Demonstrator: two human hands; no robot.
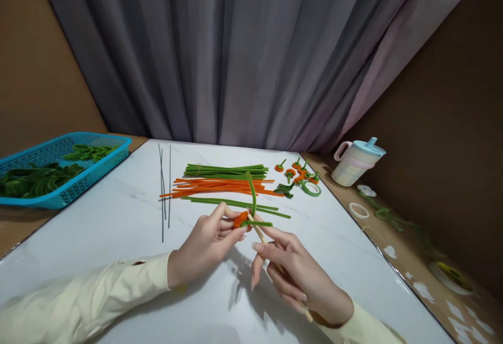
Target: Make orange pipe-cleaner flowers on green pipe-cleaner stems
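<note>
Between the fingertips of my left hand (212, 239) is a small orange pipe-cleaner pumpkin (241, 220). Two green pipe-cleaner ends (252, 194) stick out of it, one upward and one to the right. My right hand (293, 268) grips a thin wooden stick (258, 232), whose tip touches the pumpkin beside the green ends. Beyond my hands lie orange pipe cleaners (220, 186), a bundle of green pipe cleaners (226, 170) and a few loose green ones (236, 204). Several small orange pieces with green stems (296, 172) sit at the back right.
Thin dark wires (169, 186) lie left of the pipe cleaners. A blue basket (70, 197) with green pieces stands far left. On the right are a roll of green tape (312, 189), a lidded cup (356, 163), a white ring (359, 210) and paper scraps (423, 291).
</note>
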